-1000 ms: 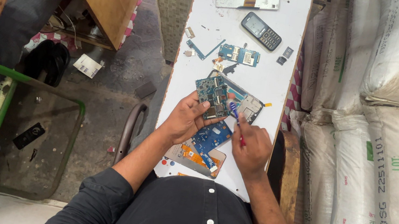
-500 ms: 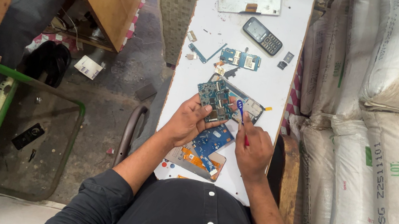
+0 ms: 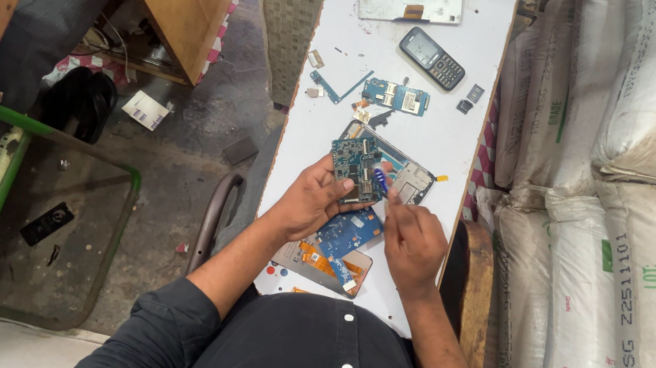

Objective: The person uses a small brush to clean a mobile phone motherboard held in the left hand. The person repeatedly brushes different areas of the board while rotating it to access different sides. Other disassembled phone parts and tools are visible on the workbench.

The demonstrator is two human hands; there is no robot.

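circuit board (image 3: 356, 165) between left fingers (image 3: 334, 187) (pinched)

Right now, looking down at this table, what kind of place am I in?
Probably a small phone repair stall. The left hand holds a green circuit board, a keypad phone and loose boards lie on the narrow white table, and stacked white sacks crowd one side.

Bare white tabletop (image 3: 331, 113) lies open far-left of the hands; loose circuit boards (image 3: 396, 95) and a keypad phone (image 3: 431, 58) obstruct the far right; stacked sacks (image 3: 602, 259) wall the right edge
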